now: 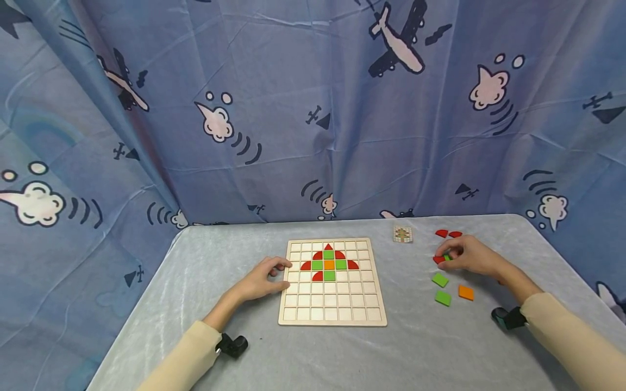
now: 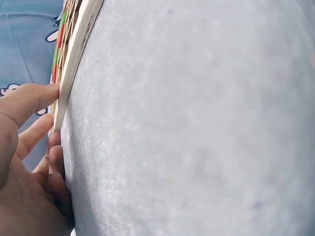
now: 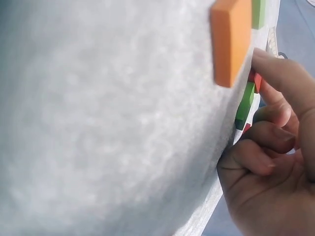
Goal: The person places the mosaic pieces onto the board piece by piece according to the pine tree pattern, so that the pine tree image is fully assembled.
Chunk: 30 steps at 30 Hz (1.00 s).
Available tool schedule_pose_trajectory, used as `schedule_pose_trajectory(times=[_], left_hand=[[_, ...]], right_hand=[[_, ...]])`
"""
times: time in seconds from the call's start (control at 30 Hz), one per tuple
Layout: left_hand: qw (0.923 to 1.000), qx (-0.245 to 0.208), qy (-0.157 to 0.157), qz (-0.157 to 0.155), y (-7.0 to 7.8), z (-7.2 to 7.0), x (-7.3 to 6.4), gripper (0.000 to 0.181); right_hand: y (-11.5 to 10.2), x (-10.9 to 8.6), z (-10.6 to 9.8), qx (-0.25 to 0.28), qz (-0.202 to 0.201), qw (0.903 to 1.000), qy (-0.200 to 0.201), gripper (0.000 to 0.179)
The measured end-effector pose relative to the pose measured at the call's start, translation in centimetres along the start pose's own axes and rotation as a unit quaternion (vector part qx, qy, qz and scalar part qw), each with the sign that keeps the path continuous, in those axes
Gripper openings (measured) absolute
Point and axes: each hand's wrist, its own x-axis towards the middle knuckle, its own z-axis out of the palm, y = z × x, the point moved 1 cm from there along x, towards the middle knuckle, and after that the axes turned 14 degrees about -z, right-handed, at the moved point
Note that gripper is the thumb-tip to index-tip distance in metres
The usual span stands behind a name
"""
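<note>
A person's right hand (image 1: 467, 255) is narrow at the right of the grey cloth-covered surface (image 1: 205, 304), thumb and forefinger pinching a small flat red tile (image 1: 438, 260), its shape partly hidden. A green tile (image 1: 447, 258) lies just beside it, partly under the hand. Nearer the person are two green square tiles (image 1: 443, 298) and an orange square tile (image 1: 466, 292). Well apart, the left hand (image 1: 259, 279), thumb and fingers spread, touches the left edge of a pale wooden grid board (image 1: 303, 314).

Forearms (image 1: 562, 323) extended forward, left hand (image 1: 260, 279) loosely spread, right hand (image 1: 467, 256) pinching.
</note>
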Motion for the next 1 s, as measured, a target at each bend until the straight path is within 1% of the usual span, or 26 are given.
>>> schedule_pose_trajectory(times=[0.3, 0.43, 0.73, 0.8, 1.0], left_hand=[[1.0000, -0.001, -0.003, 0.004, -0.04, -0.08, -0.11, 0.044], [1.0000, -0.004, 0.000, 0.002, -0.03, -0.07, -0.12, 0.043], [1.0000, -0.005, 0.000, -0.001, -0.05, -0.01, -0.06, 0.044], [1.0000, -0.005, -0.001, -0.005, -0.06, 0.00, -0.04, 0.044], [1.0000, -0.003, 0.000, 0.001, -0.17, 0.01, -0.01, 0.044]], right_hand=[[0.06, 0.36, 0.22, 0.016, 0.009, 0.9998, -0.012, 0.024], [0.00, 0.36, 0.26, 0.015, -0.003, 0.9998, -0.013, 0.024], [-0.09, -0.16, -0.24, -0.002, -0.010, 0.9999, -0.006, 0.029], [-0.23, -0.20, -0.29, -0.001, -0.011, 0.9999, -0.004, 0.028], [-0.62, -0.01, -0.29, 0.015, -0.014, 0.9998, -0.005, 0.022]])
